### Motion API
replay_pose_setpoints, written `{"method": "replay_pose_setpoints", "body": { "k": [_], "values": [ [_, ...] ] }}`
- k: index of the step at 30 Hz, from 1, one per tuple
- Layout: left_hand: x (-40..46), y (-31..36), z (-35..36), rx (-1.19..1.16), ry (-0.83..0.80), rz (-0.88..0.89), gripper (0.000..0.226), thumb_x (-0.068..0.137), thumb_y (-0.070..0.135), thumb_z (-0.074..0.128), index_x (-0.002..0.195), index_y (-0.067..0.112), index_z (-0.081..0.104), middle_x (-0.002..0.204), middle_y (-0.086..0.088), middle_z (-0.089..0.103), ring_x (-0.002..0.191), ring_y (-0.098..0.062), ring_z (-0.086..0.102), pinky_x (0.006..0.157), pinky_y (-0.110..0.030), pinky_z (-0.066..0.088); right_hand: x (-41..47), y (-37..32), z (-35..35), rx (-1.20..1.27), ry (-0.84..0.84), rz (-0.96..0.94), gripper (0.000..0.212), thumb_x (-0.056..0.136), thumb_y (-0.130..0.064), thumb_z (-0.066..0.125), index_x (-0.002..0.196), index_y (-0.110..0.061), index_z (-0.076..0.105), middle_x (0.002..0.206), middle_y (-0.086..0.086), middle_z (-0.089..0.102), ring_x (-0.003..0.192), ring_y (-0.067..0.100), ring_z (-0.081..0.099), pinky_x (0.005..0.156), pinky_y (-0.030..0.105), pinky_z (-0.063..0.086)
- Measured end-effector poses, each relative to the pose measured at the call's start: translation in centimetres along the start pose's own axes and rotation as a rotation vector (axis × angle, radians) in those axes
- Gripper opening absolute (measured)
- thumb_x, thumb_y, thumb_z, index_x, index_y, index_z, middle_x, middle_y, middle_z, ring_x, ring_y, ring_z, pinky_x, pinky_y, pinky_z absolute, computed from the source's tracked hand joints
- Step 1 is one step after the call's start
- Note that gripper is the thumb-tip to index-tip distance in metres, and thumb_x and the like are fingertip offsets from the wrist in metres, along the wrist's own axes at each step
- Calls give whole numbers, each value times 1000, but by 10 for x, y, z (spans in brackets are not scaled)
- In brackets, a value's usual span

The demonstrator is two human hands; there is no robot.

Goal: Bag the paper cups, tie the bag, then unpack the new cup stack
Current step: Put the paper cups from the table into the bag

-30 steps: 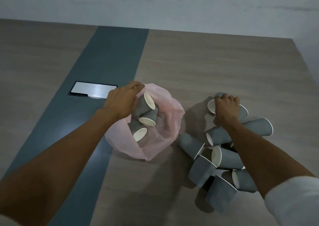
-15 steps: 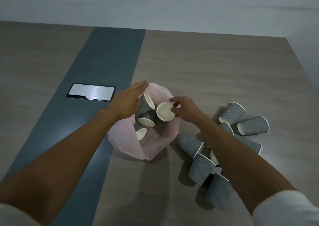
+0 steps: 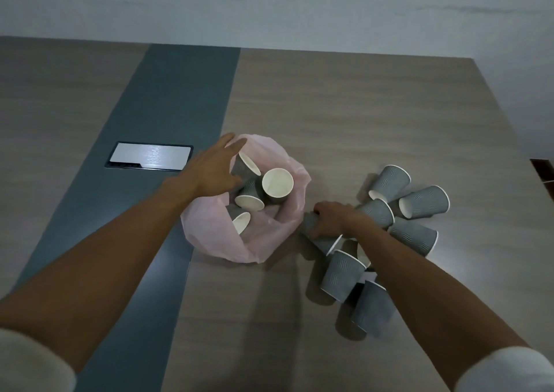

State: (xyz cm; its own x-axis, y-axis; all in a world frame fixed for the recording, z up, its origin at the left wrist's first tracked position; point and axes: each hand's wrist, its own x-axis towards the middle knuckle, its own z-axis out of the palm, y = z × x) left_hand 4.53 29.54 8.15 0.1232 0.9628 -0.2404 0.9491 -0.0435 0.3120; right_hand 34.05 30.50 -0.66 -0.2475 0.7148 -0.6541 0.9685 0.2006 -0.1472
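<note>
A pink plastic bag (image 3: 278, 235) lies open on the table with several grey paper cups inside; the newest one (image 3: 277, 183) faces up with its white inside showing. My left hand (image 3: 216, 164) rests at the bag's left rim, fingers spread, holding the mouth apart. To the right lies a loose pile of grey cups (image 3: 416, 235) on their sides. My right hand (image 3: 329, 219) is closed around one cup (image 3: 308, 222) at the pile's left edge, just right of the bag.
A wooden table (image 3: 359, 116) with a dark blue-grey strip (image 3: 168, 98) down its left middle. A metal cable hatch (image 3: 150, 155) is set in the strip, left of the bag. The table's right edge runs close to the pile.
My right hand dropped a cup into the bag, then drew back to the right and closed on another cup at the pile's left edge. My left hand stayed at the bag's rim.
</note>
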Motion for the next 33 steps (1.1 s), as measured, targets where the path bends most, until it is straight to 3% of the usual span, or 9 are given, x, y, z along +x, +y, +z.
{"method": "replay_pose_setpoints", "body": {
  "k": [5, 11, 13, 17, 20, 24, 26, 30, 33],
  "values": [
    [-11, -13, -13, 50, -45, 51, 86, 86, 9, 64, 161, 21, 22, 170, 5, 15, 149, -26, 33, 114, -42, 34, -23, 0, -63, 779, 309, -41, 26, 82, -33, 74, 93, -16, 58, 93, 4, 63, 79, 15, 58, 69, 33, 48],
    [-16, -21, -25, 50, -94, 99, 82, 90, 5, 60, 161, 19, 23, 170, 4, 15, 153, -22, 27, 120, -39, 29, -33, -59, -42, 1303, 300, -395, 62, 73, -7, 89, 118, -5, 48, 116, 8, 58, 97, 19, 66, 70, 37, 62],
    [-16, -19, -29, 18, -98, 101, 81, 90, 3, 59, 161, 19, 23, 170, 4, 15, 152, -23, 29, 116, -36, 37, -28, -82, -27, 1270, 291, -409, 63, 68, -17, 93, 116, -11, 53, 117, 5, 60, 101, 23, 68, 74, 41, 64],
    [-16, -10, -33, -120, -82, 41, 78, 90, -2, 55, 160, 22, 29, 168, 12, 19, 141, -30, 42, 47, -18, 51, -8, -115, -3, 1083, 320, -399, 64, 65, -18, 93, 119, -17, 59, 113, -1, 64, 105, 25, 64, 89, 39, 59],
    [-16, -8, -27, -212, -59, 38, 70, 94, 5, 55, 158, 23, 33, 167, 14, 22, 124, -30, 53, 44, -23, 53, 1, -131, 10, 795, 468, -486, 67, 73, -18, 86, 135, -16, 59, 125, 10, 59, 109, 31, 61, 96, 46, 53],
    [-11, -14, -15, -212, 2, 49, 72, 90, 5, 55, 157, 24, 35, 165, 13, 27, 140, -27, 42, 42, -13, 46, 2, -127, 17, -67, 655, -517, 64, 82, -25, 75, 143, -26, 54, 139, 17, 47, 118, 38, 51, 93, 48, 52],
    [-10, -19, -9, -211, 24, 61, 74, 88, 6, 56, 157, 24, 36, 165, 13, 29, 141, -26, 42, 51, -15, 51, -2, -120, 14, -112, 702, -560, 53, 81, -17, 73, 133, -20, 63, 132, 18, 54, 112, 38, 55, 88, 48, 53],
    [-13, -25, -9, -167, 47, 65, 74, 88, 8, 59, 157, 24, 36, 164, 12, 31, 147, -20, 37, 105, -31, 46, -1, -89, 6, 669, 952, -18, 30, 88, -12, 55, 117, -8, 59, 118, 15, 58, 102, 34, 59, 83, 42, 51],
    [-15, -27, -10, -158, 47, 46, 75, 87, 5, 56, 157, 20, 36, 165, 9, 30, 148, -18, 35, 116, -32, 33, 5, -70, 6, 1209, 465, 467, 48, 84, -26, 61, 126, -4, 52, 117, 14, 60, 101, 36, 64, 80, 41, 56]
  ]
}}
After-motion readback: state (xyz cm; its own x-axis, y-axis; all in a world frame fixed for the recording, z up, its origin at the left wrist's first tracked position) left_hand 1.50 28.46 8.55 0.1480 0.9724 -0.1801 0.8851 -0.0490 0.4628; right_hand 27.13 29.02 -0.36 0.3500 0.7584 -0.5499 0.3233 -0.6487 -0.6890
